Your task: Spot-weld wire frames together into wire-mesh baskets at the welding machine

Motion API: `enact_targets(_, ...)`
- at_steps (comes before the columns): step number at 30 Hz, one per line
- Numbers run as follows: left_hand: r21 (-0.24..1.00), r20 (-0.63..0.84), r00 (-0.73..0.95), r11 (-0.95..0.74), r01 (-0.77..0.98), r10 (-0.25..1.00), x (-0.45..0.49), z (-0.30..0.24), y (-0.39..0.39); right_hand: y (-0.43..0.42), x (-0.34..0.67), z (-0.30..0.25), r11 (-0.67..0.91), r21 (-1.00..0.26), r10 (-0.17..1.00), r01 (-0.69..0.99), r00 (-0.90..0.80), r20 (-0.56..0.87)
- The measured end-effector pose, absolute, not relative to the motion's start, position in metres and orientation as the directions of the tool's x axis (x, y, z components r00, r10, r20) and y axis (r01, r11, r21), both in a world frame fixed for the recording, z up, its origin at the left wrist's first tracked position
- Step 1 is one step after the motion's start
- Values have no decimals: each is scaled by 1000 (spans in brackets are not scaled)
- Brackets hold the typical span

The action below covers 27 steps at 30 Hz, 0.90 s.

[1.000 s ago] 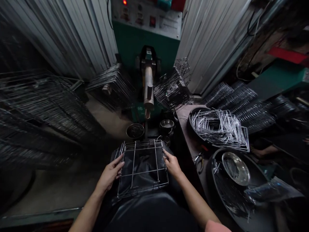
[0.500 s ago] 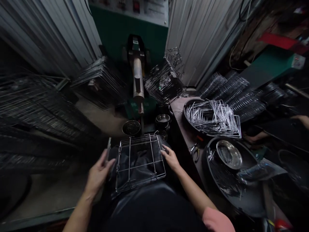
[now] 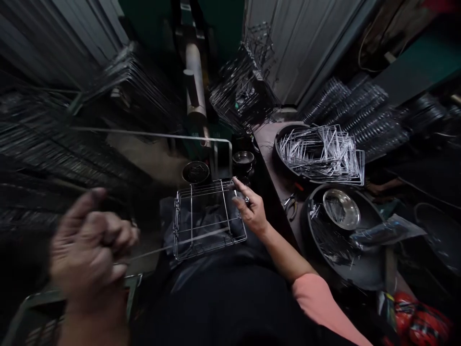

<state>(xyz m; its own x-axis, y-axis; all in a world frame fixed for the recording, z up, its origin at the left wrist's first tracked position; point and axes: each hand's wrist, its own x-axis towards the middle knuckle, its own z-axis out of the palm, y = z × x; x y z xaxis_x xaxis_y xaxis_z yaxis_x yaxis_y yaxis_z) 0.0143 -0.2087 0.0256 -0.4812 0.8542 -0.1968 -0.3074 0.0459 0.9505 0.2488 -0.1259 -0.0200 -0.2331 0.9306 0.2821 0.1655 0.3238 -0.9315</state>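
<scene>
My left hand (image 3: pixel 91 245), blurred and raised close to the camera at the left, is curled closed around one end of a rectangular wire frame (image 3: pixel 154 134). The frame stretches across to the right, above a wire rack (image 3: pixel 209 223) lying on my lap. At the frame's right side is my right hand (image 3: pixel 254 211), thumb and index finger at its wire, near the rack's far right corner. A small dark item shows between the right hand's fingers; I cannot make out what it is. The rack rests on dark cloth.
A machine with a metal cylinder arm (image 3: pixel 196 81) stands ahead, between stacked wire racks (image 3: pixel 245 91). On the right bench are a black tray of wire frames (image 3: pixel 317 158), pliers (image 3: pixel 290 204) and a round tub (image 3: pixel 367 274) holding a steel bowl (image 3: pixel 342 209). Another person's hand (image 3: pixel 382 186) shows beyond.
My left hand has moved left and up, nearer the camera, and a wire frame now spans between my hands. My right hand has risen slightly. The view has tipped downward.
</scene>
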Motion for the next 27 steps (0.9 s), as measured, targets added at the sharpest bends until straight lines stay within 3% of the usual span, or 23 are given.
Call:
enact_targets(2, 921, -209, -478, 8, -388, 853, 27, 15, -204, -130, 248, -25, 279, -950, 945, 138, -217, 246)
enact_targets(6, 880, -328, -419, 113, -461, 847, 35, -24, -195, -127, 248, -52, 142, -969, 988, 203, -85, 127)
enact_targets(10, 958, -282, -426, 277, -76, 859, 23, -60, -187, -114, 251, -72, 96, -924, 993, 369, -94, 66)
enact_targets(13, 887, -258, -381, 374, 270, 888, 11, -75, -184, -107, 254, -77, 98, -835, 984, 541, -179, 0)
enact_targets(16, 772, -248, -386, 422, 475, 888, 4, -82, -182, -106, 256, -78, 111, -710, 972, 695, -225, -68)
enact_targets(19, 719, -220, -386, 416, 556, 896, 1, -86, -182, -107, 255, -77, 134, -600, 963, 788, -247, -109)
enact_targets(23, 765, -152, -342, 330, 553, 927, 1, -93, -183, -105, 257, -73, 133, -538, 955, 833, -253, -156)
enact_targets(25, 791, -141, -343, 314, 525, 929, 0, -97, -184, -102, 260, -75, 110, -567, 954, 816, -248, -171)
enact_targets(27, 816, -147, -347, 311, 487, 926, -1, -100, -186, -102, 264, -82, 74, -673, 956, 736, -244, -162)
